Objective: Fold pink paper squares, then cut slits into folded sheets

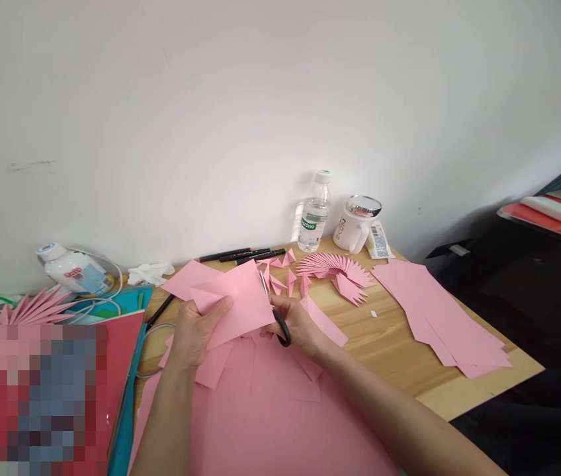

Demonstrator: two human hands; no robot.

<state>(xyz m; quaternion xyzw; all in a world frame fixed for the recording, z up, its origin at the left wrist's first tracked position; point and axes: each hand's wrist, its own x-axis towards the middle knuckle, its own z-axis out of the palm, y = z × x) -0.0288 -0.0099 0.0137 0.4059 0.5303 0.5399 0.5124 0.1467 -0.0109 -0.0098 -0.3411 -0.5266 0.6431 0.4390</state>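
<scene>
Head view: pink paper [248, 301] (matte, straight-edged).

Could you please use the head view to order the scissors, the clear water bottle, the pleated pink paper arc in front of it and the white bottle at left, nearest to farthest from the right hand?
1. Scissors: held in the right hand.
2. Pleated pink paper arc: beyond the hand.
3. Clear water bottle: farther back, near the wall.
4. White bottle: far left.
</scene>
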